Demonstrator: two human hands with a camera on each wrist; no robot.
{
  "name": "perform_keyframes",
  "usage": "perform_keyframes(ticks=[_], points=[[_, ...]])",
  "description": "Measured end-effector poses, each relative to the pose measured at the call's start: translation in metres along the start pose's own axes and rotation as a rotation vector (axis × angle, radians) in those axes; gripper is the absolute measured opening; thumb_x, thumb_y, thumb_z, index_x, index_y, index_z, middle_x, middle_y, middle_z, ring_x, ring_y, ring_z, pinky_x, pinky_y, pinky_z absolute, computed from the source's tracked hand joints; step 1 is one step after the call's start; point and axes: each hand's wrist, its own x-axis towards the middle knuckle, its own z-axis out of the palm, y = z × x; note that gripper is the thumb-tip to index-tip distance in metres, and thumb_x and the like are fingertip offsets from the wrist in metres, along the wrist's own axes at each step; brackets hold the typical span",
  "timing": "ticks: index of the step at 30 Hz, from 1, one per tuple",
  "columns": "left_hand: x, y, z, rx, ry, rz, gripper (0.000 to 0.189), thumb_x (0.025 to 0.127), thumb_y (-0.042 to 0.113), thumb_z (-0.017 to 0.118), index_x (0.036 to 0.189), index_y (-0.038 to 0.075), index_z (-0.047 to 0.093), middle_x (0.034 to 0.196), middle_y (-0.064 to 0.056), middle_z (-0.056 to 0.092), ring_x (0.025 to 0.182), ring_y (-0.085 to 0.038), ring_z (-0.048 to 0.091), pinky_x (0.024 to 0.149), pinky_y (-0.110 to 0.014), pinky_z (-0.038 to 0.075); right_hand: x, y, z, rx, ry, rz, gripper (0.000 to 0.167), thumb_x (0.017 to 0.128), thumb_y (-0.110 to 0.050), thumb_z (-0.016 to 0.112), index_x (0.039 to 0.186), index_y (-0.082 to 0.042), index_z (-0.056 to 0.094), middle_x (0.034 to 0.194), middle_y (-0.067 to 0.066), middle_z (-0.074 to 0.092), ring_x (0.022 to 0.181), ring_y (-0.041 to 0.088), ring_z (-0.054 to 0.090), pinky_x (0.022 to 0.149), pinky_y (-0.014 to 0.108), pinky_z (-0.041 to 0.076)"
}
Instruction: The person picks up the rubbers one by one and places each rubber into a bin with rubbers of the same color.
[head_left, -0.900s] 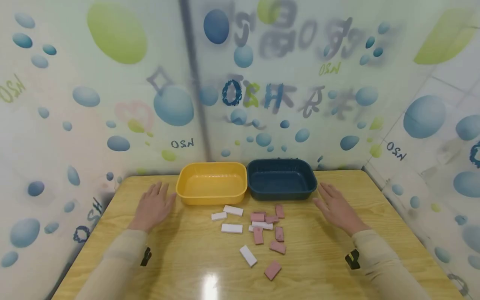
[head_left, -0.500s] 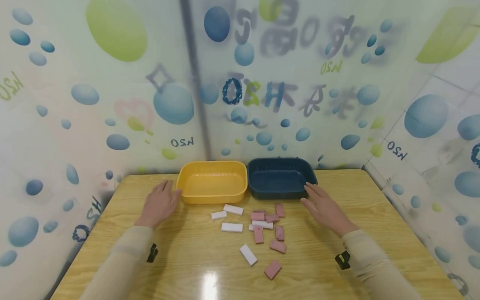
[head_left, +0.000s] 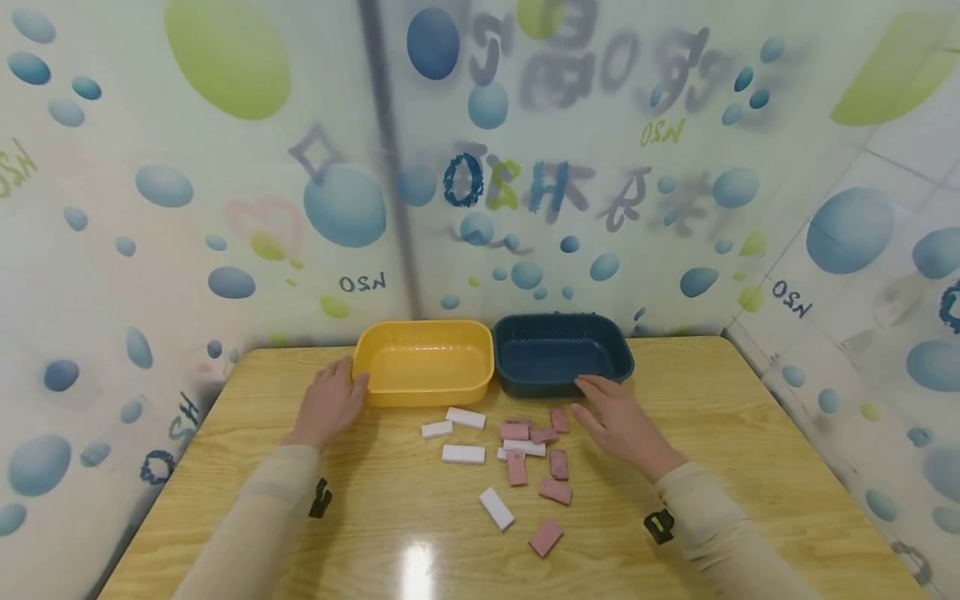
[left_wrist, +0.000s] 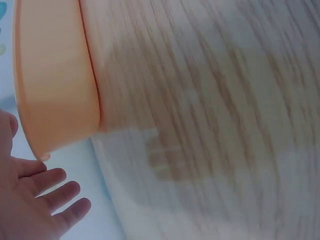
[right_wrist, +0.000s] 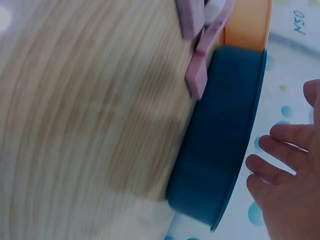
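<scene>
Pink and white blocks (head_left: pixel 517 468), between both hands (head_left: pixel 327 406) (head_left: pixel 621 421), trays (head_left: pixel 423 399) (head_left: pixel 551 389) just beyond

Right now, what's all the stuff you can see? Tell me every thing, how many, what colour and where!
table: one, yellow-brown wood grain, under everything
patterned walls: pale with blue and green spots and letters, behind and beside the table
yellow bin: one, yellow, back of the table, left
blue bin: one, dark blue, right beside the yellow bin
white blocks: at least five (overlaps hide some), white, in front of the bins
pink blocks: at least seven (overlaps again), dusty pink, mostly in front of the blue bin
wrist gadgets: two, black, one at each wrist
sleeves: two, cream, on the arms
left hand: one, bare, at the yellow bin's left end
right hand: one, bare, by the blue bin's front
</scene>
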Motion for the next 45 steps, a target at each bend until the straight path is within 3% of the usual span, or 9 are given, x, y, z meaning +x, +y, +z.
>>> perform_keyframes(ticks=[12,18,28,31,34,38,45], points=[[0.006,0.002,0.016,-0.016,0.065,-0.042,0.060,0.110,0.027,0.037,0.150,-0.017,0.030,0.145,-0.044,0.041,0.132,-0.059,0.043,0.109,-0.068,0.037,0.003,-0.028,0.030,0.009,-0.007,-0.111,0.026,0.099,-0.015,0.068,0.118,0.003,0.069,0.119,0.016,0.065,0.109,0.034,0.062,0.097,0.052,0.052],[0.010,0.004,0.019,-0.015,0.088,-0.065,0.057,0.109,0.025,0.038,0.149,-0.015,0.033,0.138,-0.042,0.047,0.125,-0.057,0.048,0.101,-0.068,0.043,0.007,-0.037,0.040,-0.002,-0.034,-0.120,0.029,0.098,-0.017,0.069,0.119,0.003,0.071,0.112,0.014,0.068,0.106,0.031,0.064,0.099,0.051,0.051],[0.010,0.011,0.019,-0.027,0.103,-0.126,0.058,0.106,0.027,0.038,0.151,-0.010,0.034,0.132,-0.040,0.052,0.121,-0.056,0.052,0.096,-0.067,0.047,0.013,-0.041,0.051,-0.002,-0.024,-0.136,0.022,0.094,-0.011,0.070,0.113,0.000,0.073,0.107,0.009,0.068,0.101,0.026,0.063,0.092,0.046,0.053],[0.011,0.013,0.019,-0.020,0.110,-0.139,0.058,0.104,0.026,0.039,0.151,-0.009,0.035,0.127,-0.039,0.056,0.114,-0.055,0.057,0.091,-0.066,0.050,0.014,-0.042,0.053,-0.011,-0.035,-0.118,0.020,0.094,-0.011,0.071,0.111,-0.002,0.073,0.105,0.007,0.067,0.099,0.024,0.062,0.091,0.044,0.053],[0.011,0.014,0.020,-0.035,0.121,-0.143,0.058,0.103,0.023,0.040,0.152,-0.009,0.035,0.120,-0.038,0.061,0.095,-0.049,0.063,0.081,-0.062,0.053,0.015,-0.042,0.054,-0.013,-0.040,-0.102,0.019,0.093,-0.012,0.072,0.110,-0.004,0.074,0.103,0.006,0.067,0.096,0.022,0.061,0.088,0.043,0.054],[0.012,0.015,0.022,-0.070,0.129,-0.169,0.058,0.101,0.019,0.041,0.154,-0.007,0.034,0.105,-0.034,0.066,0.072,-0.038,0.059,0.068,-0.057,0.052,0.015,-0.043,0.056,-0.011,-0.044,-0.104,0.022,0.093,-0.013,0.073,0.112,-0.003,0.074,0.104,0.007,0.067,0.095,0.023,0.061,0.088,0.043,0.054],[0.012,0.018,0.022,-0.071,0.123,-0.222,0.060,0.100,0.019,0.040,0.156,-0.004,0.033,0.098,-0.033,0.066,0.069,-0.037,0.058,0.066,-0.056,0.050,0.016,-0.044,0.058,-0.011,-0.055,-0.114,0.023,0.092,-0.012,0.074,0.112,0.000,0.074,0.105,0.009,0.067,0.097,0.024,0.061,0.088,0.044,0.054]])
